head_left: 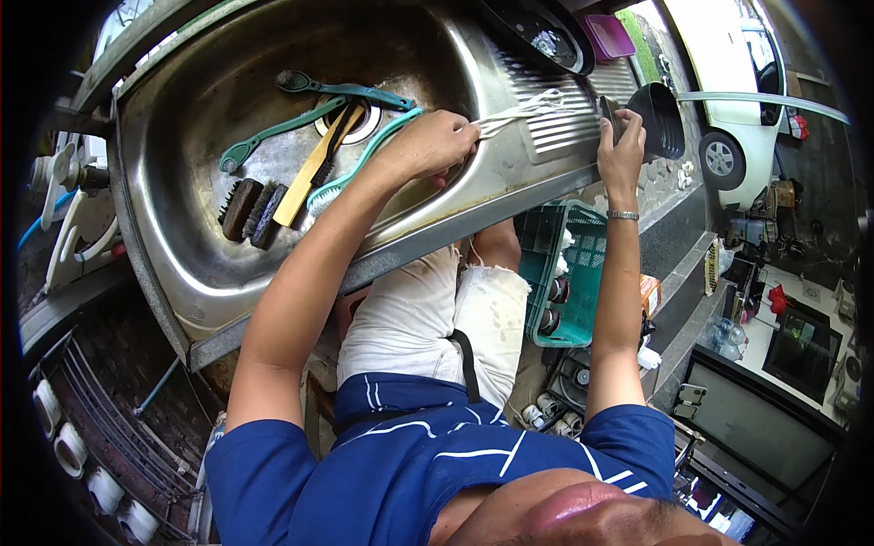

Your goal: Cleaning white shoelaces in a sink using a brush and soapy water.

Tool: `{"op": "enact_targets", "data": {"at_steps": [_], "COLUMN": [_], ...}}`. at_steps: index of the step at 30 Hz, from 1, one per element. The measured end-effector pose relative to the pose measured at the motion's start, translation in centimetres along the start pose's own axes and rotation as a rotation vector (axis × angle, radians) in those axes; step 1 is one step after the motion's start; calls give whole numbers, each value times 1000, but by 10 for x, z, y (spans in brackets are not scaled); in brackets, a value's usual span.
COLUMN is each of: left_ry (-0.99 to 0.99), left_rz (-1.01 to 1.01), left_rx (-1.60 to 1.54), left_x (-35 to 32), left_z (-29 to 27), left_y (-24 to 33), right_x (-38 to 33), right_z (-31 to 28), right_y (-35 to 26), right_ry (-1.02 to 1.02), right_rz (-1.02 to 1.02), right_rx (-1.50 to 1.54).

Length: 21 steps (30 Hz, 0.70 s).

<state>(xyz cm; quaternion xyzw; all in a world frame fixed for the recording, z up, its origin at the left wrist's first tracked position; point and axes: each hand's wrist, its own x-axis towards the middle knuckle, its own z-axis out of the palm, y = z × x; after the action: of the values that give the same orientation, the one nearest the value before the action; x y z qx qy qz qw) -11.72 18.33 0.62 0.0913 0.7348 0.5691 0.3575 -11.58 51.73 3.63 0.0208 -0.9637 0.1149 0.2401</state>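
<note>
My left hand is closed at the right side of the metal sink, with white laces running from its fingertips onto the ribbed drainboard. At the drainboard's right end, my right hand closes its thumb and fingers on a dark, flat-sided thing; its kind is unclear. A black tub stands just right of those fingers. In the basin lie teal-handled brushes, a pale wooden-handled brush and two small dark-bristled brushes. A mint brush lies partly under my left forearm.
A black oval basin and a pink container sit at the drainboard's far side. Below the sink's front edge stands a green crate with shoes inside. White shoes line a rack at lower left. A white car is parked at right.
</note>
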Motion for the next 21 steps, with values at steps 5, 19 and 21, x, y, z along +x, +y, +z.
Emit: {"op": "enact_targets", "data": {"at_steps": [5,19,21], "left_ry": [18,-35,-3], "left_rz": [15,95,87], "left_rx": [121,124,133], "left_x": [-6,-3,-8], "left_z": [-1,5,0], "left_y": [-5,-4,-10], "right_x": [61,148,121], "right_z": [1,87,65], "right_y": [-71,-58,-98], "right_ry": [0,-200,-201], "right_rz": [-66,-343,-265], "right_rx": [267,60,113]}}
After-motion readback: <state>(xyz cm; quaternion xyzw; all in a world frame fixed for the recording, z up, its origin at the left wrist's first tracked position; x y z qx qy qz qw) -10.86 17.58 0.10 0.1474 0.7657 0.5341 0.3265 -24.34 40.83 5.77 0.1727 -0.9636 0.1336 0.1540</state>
